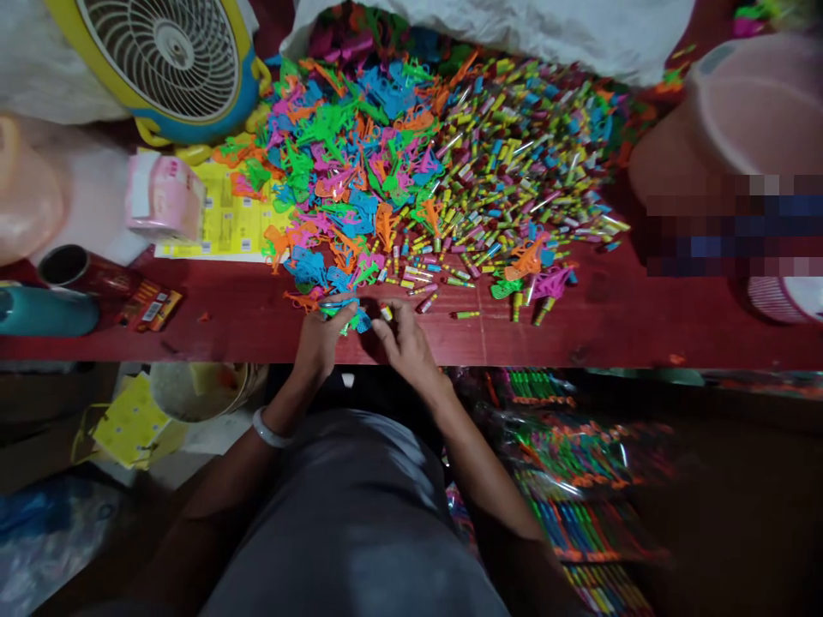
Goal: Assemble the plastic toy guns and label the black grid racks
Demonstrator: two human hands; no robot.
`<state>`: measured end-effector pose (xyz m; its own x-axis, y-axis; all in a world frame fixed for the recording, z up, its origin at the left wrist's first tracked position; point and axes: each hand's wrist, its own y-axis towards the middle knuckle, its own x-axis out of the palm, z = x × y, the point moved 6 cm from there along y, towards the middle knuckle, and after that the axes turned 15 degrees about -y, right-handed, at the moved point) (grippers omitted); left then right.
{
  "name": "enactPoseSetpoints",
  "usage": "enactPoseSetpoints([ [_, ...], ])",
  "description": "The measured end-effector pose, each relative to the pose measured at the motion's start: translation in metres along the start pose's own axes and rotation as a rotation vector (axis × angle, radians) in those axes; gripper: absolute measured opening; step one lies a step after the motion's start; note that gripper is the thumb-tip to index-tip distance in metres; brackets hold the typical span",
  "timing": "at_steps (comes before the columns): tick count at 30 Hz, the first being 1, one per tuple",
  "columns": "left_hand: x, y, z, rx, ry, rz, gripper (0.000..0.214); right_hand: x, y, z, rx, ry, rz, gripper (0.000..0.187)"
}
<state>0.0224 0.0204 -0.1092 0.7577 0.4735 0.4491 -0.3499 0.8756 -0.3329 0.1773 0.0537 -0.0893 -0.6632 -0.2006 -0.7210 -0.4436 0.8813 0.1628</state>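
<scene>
Just small blue-green plastic piece (351, 315)

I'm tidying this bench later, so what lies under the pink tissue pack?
The pink tissue pack rests partly on a yellow printed sheet on the red table. What the sheet shows beneath the pack is covered.

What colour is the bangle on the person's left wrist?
White; the bangle shows best in the head view.

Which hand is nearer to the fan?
Left. The left hand is below the fan, at the table edge; the right hand is further right.
</scene>
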Motion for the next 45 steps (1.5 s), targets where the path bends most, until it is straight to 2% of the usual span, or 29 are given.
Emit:
enactPoseSetpoints([
  [5, 0.001, -0.001, 0.000, 0.013, 0.053, -0.083, 0.023, 0.003, 0.011, 0.006, 0.017, 0.092, -0.021, 0.041],
  [12, 0.010, -0.007, 0.008, 0.002, 0.078, -0.140, 0.024, 0.005, 0.010, 0.007, 0.038, 0.136, -0.066, 0.046],
  [18, 0.003, -0.008, 0.000, -0.004, 0.066, -0.071, 0.029, 0.008, 0.001, 0.001, -0.035, 0.074, -0.029, 0.039],
  [23, 0.002, -0.014, -0.015, -0.079, 0.006, -0.032, 0.033, 0.011, -0.020, 0.001, -0.015, 0.092, -0.044, 0.036],
  [31, 0.024, -0.019, -0.019, -0.111, 0.038, -0.108, 0.036, 0.002, -0.048, 0.001, 0.047, 0.059, 0.006, 0.027],
  [34, 0.038, -0.012, -0.022, -0.129, 0.152, -0.220, 0.036, -0.009, -0.047, 0.015, 0.133, 0.093, 0.032, 0.027],
  [36, 0.046, -0.002, -0.018, -0.059, 0.283, -0.297, 0.031, -0.031, -0.042, 0.037, 0.227, 0.061, 0.127, 0.031],
  [37, 0.047, 0.006, -0.012, 0.032, 0.367, -0.299, 0.027, -0.046, -0.039, 0.049, 0.272, 0.000, 0.217, 0.034],
  [39, 0.045, 0.021, 0.005, 0.274, 0.564, -0.209, 0.022, -0.077, -0.033, 0.071, 0.352, -0.220, 0.450, 0.040],
  [40, 0.043, 0.028, 0.013, 0.378, 0.673, -0.139, 0.022, -0.087, -0.030, 0.079, 0.377, -0.340, 0.524, 0.043],
  [42, 0.038, 0.041, 0.021, 0.486, 0.860, -0.033, 0.023, -0.086, -0.020, 0.089, 0.391, -0.511, 0.540, 0.047],
  [45, 0.035, 0.057, 0.020, 0.484, 0.983, -0.011, 0.017, -0.059, -0.002, 0.093, 0.388, -0.591, 0.437, 0.045],
])
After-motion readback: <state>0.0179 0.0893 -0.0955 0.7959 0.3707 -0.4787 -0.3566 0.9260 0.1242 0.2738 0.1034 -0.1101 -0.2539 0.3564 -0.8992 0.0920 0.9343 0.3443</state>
